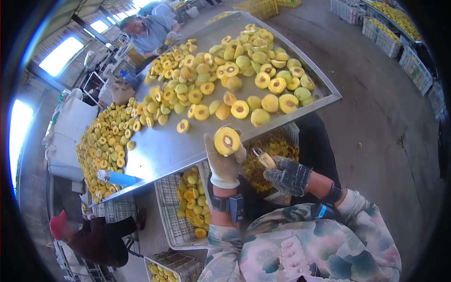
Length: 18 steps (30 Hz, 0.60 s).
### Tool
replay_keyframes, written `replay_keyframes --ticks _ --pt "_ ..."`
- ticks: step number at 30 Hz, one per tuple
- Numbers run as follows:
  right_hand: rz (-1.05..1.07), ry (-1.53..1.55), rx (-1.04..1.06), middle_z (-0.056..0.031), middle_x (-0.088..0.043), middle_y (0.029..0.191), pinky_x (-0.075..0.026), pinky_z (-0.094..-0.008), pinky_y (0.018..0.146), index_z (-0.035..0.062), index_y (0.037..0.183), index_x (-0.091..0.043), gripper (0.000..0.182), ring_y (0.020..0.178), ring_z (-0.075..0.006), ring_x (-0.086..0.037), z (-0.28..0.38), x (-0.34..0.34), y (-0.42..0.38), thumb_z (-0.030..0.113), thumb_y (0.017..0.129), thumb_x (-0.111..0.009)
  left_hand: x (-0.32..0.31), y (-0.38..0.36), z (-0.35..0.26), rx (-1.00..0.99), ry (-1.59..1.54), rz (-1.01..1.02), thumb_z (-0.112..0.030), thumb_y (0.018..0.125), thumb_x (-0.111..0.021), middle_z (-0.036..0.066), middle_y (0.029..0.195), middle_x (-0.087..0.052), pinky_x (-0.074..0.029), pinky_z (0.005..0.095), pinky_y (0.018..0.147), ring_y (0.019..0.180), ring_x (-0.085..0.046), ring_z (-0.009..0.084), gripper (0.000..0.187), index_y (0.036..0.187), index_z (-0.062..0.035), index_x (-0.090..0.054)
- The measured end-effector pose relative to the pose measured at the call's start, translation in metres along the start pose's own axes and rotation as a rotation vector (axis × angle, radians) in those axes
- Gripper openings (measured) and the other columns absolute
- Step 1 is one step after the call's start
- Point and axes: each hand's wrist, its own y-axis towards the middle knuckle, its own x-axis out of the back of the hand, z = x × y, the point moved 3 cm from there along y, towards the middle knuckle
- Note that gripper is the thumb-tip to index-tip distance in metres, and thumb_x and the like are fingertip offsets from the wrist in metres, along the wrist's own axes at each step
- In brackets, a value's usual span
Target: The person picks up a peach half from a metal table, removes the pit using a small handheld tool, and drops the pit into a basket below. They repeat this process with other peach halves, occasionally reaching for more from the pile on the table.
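Left hand (224, 162) holds peach half (227, 141) beside heaped metal table (164, 145)

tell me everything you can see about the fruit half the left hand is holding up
The fruit half is a yellow, peach-like half held with its cut face toward the camera. The flesh looks moist and bright yellow, with a small brownish pit hollow at the centre; whether a stone sits in it is unclear. It rests on the fingertips of the left hand, which wears a pale glove, just off the near edge of the metal table. Nothing else touches it; the right hand with its small tool is close beside it.
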Motion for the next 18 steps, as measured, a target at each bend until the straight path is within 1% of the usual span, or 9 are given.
replay_keyframes --ticks 2,3,4,7,8,10,14,16,18 --pt "0.013 -0.090 0.062 -0.0003 -0.056 0.072 -0.042 -0.0257 0.048 0.0080 0.100 -0.054 0.018 0.057 -0.0087 -0.051 0.015 -0.009 -0.001 0.022 0.089 -0.057 0.004 -0.007 0.005 -0.020 0.059 -0.013 -0.055 0.094 -0.029 0.015 0.097 -0.060 -0.042 0.0289 0.054 0.061 -0.050 0.0187 0.063 0.117 -0.0001 -0.049" --pt "-0.007 -0.176 0.036 -0.0020 -0.058 0.077 -0.043 -0.0267 0.058 0.0062 0.103 -0.055 0.019 0.066 -0.0096 -0.053 0.019 -0.012 -0.001 0.020 0.089 -0.057 0.005 -0.009 0.007 -0.047 0.122 -0.010 -0.053 0.095 -0.027 0.015 0.099 -0.060 -0.046 0.0297 0.059 0.065 -0.054 0.0187 0.062 0.117 -0.0001 -0.049" --pt "-0.028 -0.261 0.011 -0.0037 -0.060 0.082 -0.045 -0.0277 0.067 0.0044 0.106 -0.057 0.022 0.075 -0.0106 -0.054 0.020 -0.015 -0.001 0.018 0.089 -0.057 0.009 -0.014 0.008 -0.201 0.414 0.031 -0.042 0.098 -0.029 0.015 0.103 -0.060 -0.051 0.0310 0.072 0.079 -0.059 0.0181 0.050 0.117 0.0007 -0.048" --pt "-0.054 -0.288 0.003 -0.0049 -0.061 0.083 -0.045 -0.0279 0.068 0.0051 0.105 -0.058 0.021 0.077 -0.0105 -0.054 0.010 -0.017 0.006 0.018 0.088 -0.058 -0.002 -0.021 0.010 -0.326 0.560 0.057 -0.026 0.100 -0.031 0.015 0.103 -0.060 -0.050 0.0308 0.078 0.084 -0.060 0.0181 0.036 0.116 0.0015 -0.047" --pt "-0.054 -0.283 -0.002 -0.0049 -0.061 0.083 -0.045 -0.0279 0.068 0.0051 0.105 -0.058 0.021 0.077 -0.0105 -0.054 -0.001 -0.016 0.011 0.018 0.088 -0.058 -0.001 -0.022 0.012 -0.319 0.561 0.054 -0.026 0.100 -0.031 0.015 0.103 -0.060 -0.050 0.0308 0.078 0.084 -0.060 0.0181 0.036 0.116 0.0015 -0.047" --pt "-0.140 -0.441 0.246 -0.0049 -0.061 0.082 -0.044 -0.0287 0.066 0.0053 0.104 -0.058 0.020 0.075 -0.0114 -0.054 -0.015 -0.014 0.018 0.017 0.088 -0.059 0.001 -0.023 0.012 -0.438 0.796 0.021 -0.019 0.099 -0.033 0.015 0.104 -0.061 -0.050 0.0324 0.080 0.086 -0.060 0.0203 0.031 0.117 0.0026 -0.046" --pt "-0.103 -0.194 0.081 -0.0063 -0.062 0.082 -0.045 -0.0294 0.066 0.0048 0.103 -0.058 0.020 0.074 -0.0141 -0.055 -0.009 -0.021 0.012 0.015 0.087 -0.060 -0.001 -0.023 0.012 -0.412 0.754 0.004 -0.028 0.097 -0.036 0.015 0.105 -0.058 -0.051 0.0327 0.076 0.090 -0.060 0.0234 0.038 0.116 0.0028 -0.046" --pt "-0.131 -0.174 0.154 -0.0081 -0.062 0.083 -0.045 -0.0301 0.067 0.0039 0.103 -0.058 0.020 0.075 -0.0167 -0.057 -0.013 -0.020 0.013 0.014 0.086 -0.061 -0.010 -0.023 0.012 -0.178 0.125 0.200 -0.032 0.091 -0.043 0.017 0.109 -0.055 -0.052 0.0369 0.077 0.092 -0.060 0.0319 0.042 0.114 0.0033 -0.045" --pt "-0.154 -0.168 0.202 -0.0085 -0.062 0.084 -0.045 -0.0302 0.067 0.0037 0.103 -0.058 0.021 0.075 -0.0173 -0.057 -0.018 -0.021 0.014 0.014 0.085 -0.061 -0.011 -0.024 0.014 -0.163 0.147 0.173 -0.034 0.089 -0.045 0.018 0.109 -0.054 -0.053 0.0387 0.076 0.092 -0.060 0.0346 0.044 0.114 0.0025 -0.045"
